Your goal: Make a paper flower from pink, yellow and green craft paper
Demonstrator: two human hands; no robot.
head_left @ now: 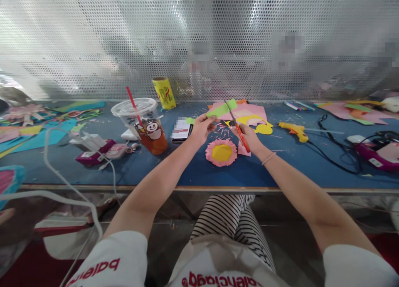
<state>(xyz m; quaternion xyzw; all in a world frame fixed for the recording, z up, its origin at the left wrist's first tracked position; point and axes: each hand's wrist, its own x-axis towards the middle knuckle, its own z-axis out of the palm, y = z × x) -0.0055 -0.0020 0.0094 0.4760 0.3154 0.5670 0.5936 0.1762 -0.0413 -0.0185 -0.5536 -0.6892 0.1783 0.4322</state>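
My left hand [202,127] pinches one end of a light green paper strip [220,109] and holds it up over the blue table [280,166]. My right hand [249,138] grips red-handled scissors [237,127], whose blades are open around the strip. Below my hands lies a pink paper flower with a yellow centre [221,152]. Small paper scraps are scattered around it.
A plastic cup of brown drink with a red straw [146,127] stands left, beside a phone [181,130] and a yellow roll [164,92]. Pink and yellow paper sheets [254,114], a yellow glue gun [293,130] and black cables [333,152] lie right. A perforated screen [199,37] backs the table.
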